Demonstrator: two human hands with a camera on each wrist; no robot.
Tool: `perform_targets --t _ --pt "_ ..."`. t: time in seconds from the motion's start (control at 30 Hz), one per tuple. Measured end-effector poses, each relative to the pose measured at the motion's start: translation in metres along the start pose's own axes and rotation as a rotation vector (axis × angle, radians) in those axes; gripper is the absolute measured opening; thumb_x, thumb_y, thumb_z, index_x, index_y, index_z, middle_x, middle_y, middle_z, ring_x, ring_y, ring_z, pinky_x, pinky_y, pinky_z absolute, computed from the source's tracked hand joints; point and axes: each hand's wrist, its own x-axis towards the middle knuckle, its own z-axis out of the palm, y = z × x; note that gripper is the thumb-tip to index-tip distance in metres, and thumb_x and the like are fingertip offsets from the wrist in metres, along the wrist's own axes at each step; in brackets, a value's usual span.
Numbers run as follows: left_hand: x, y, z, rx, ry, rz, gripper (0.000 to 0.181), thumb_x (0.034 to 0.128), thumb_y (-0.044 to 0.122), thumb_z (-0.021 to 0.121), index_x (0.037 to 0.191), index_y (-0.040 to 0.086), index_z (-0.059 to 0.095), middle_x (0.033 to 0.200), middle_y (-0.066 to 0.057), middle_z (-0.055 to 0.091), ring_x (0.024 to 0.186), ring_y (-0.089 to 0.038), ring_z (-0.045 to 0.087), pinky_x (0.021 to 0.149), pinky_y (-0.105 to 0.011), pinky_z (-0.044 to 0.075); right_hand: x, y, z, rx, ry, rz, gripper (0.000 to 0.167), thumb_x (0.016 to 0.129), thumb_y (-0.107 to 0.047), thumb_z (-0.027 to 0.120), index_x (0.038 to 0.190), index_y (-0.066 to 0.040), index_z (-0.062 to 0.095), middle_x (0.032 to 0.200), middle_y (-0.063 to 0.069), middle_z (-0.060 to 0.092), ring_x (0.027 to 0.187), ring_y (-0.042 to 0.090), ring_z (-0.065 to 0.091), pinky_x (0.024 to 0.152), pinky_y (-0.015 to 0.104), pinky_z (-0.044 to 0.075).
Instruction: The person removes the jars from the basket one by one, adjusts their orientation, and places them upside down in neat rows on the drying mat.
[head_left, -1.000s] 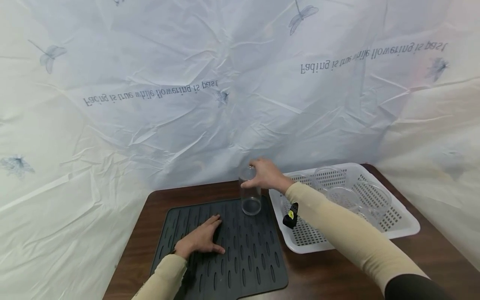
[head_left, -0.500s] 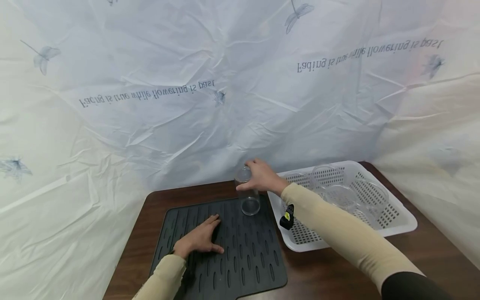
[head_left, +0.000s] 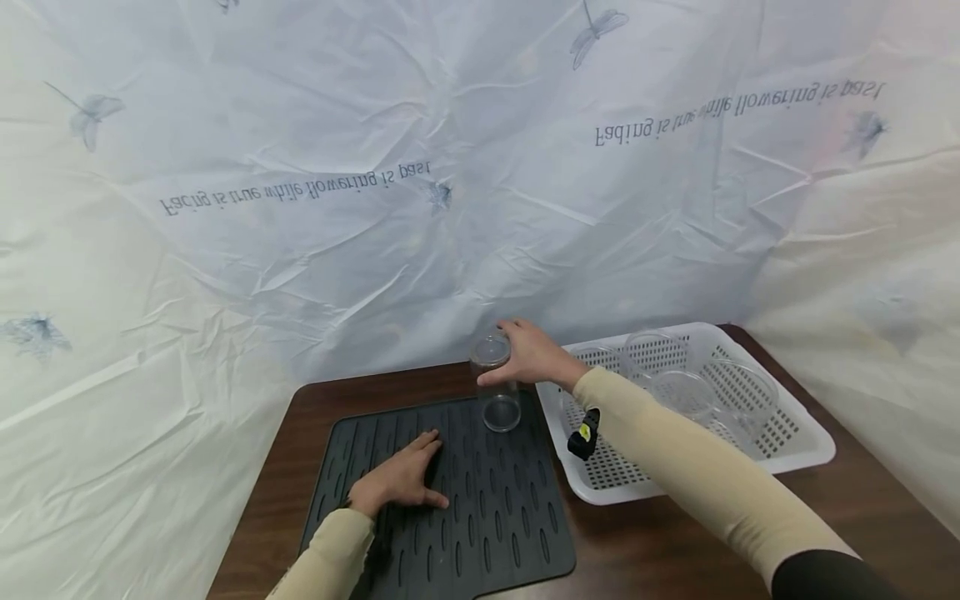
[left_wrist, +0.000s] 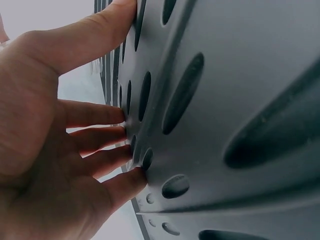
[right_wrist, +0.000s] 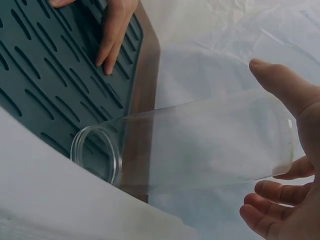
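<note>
A tall clear cylindrical glass [head_left: 500, 400] stands upright at the far right of a dark ridged drying mat [head_left: 510, 492]. My right hand [head_left: 531, 354] is around its upper end. In the right wrist view the thumb [right_wrist: 280, 82] is apart from the glass [right_wrist: 200, 145], and the fingers are spread, one at its end edge. My left hand [head_left: 397, 479] lies on the left part of the mat, fingers extended. Up close in the left wrist view, its fingertips [left_wrist: 132, 180] touch the slotted surface.
Right of the mat, a white perforated plastic basket [head_left: 611, 497] holds several clear round containers [head_left: 682, 392]. Both sit on a brown wooden table [head_left: 262, 500]. A printed white sheet [head_left: 375, 250] hangs behind the table's far edge.
My right hand has shifted slightly and its thumb sits a little lower by the glass. The glass stands in about the same place. My left hand stays put on the mat.
</note>
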Motion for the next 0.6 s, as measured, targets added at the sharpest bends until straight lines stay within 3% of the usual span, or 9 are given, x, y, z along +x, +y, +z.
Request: perform_targets --t 0.3,0.6 --pt "0.001 0.005 0.004 -0.006 -0.021 -0.013 0.104 0.0725 0.057 0.080 0.150 0.003 0.036 0.160 -0.015 0.023 0.147 -0.036 0.024 0.111 -0.056 0.033 -0.025 -0.001 -0.019 0.052 0.032 0.027 0.124 0.065 -0.072 0.076 0.156 -0.011 0.019 0.155 0.020 0.027 0.138 0.037 0.037 0.101 0.057 0.044" --pt "-0.001 0.005 0.005 -0.002 -0.022 0.002 0.102 0.0744 0.057 0.078 0.150 0.002 0.036 0.161 -0.015 0.021 0.147 -0.036 0.023 0.111 -0.055 0.033 -0.068 -0.003 -0.041 0.114 0.107 0.017 0.122 0.065 -0.069 0.078 0.156 -0.013 0.019 0.151 0.017 0.031 0.133 0.034 0.043 0.097 0.056 0.046"
